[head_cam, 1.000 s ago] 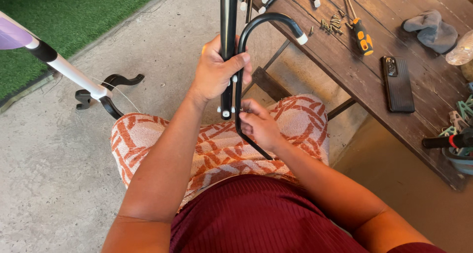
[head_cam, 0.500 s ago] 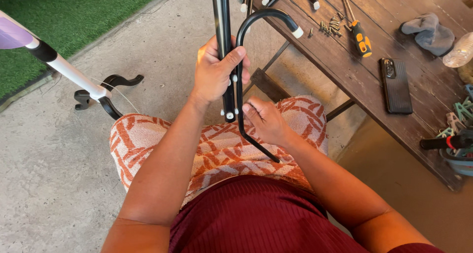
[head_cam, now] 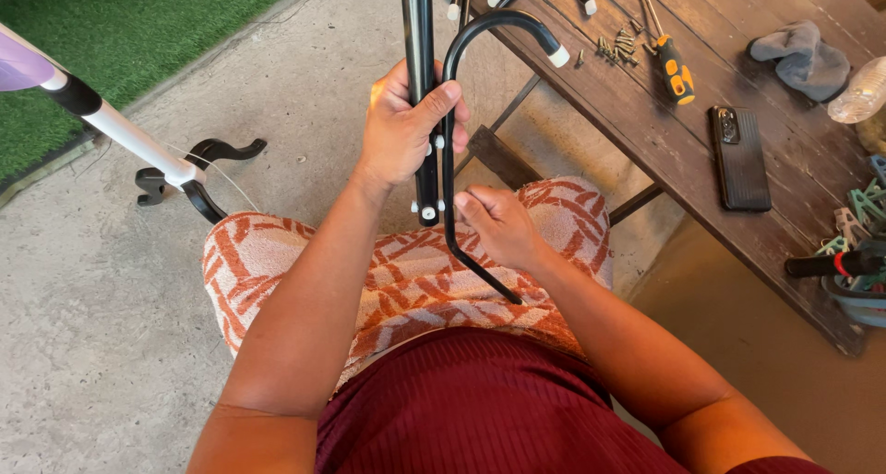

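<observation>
My left hand (head_cam: 404, 128) is clenched around an upright black pole (head_cam: 418, 31) and holds a black curved hook (head_cam: 480, 24) with a white end cap against it. The pole's lower end has small white studs and sits just above my lap. My right hand (head_cam: 500, 225) pinches the lower straight part of the hook, right beside the pole's end. The hook's bottom leg slants down across my patterned orange-and-white shorts (head_cam: 388, 280).
A dark wooden table (head_cam: 637, 142) on the right carries an orange-handled screwdriver (head_cam: 674, 70), loose screws (head_cam: 616, 45), a dark phone (head_cam: 740, 156), a grey cloth (head_cam: 799, 55) and more hooks. A black-footed stand with a white pole (head_cam: 189, 174) is on the concrete at left, with green turf (head_cam: 138, 31) behind.
The pole and hook have shifted slightly in my left hand's grip. My right hand has moved a little up along the hook's lower part.
</observation>
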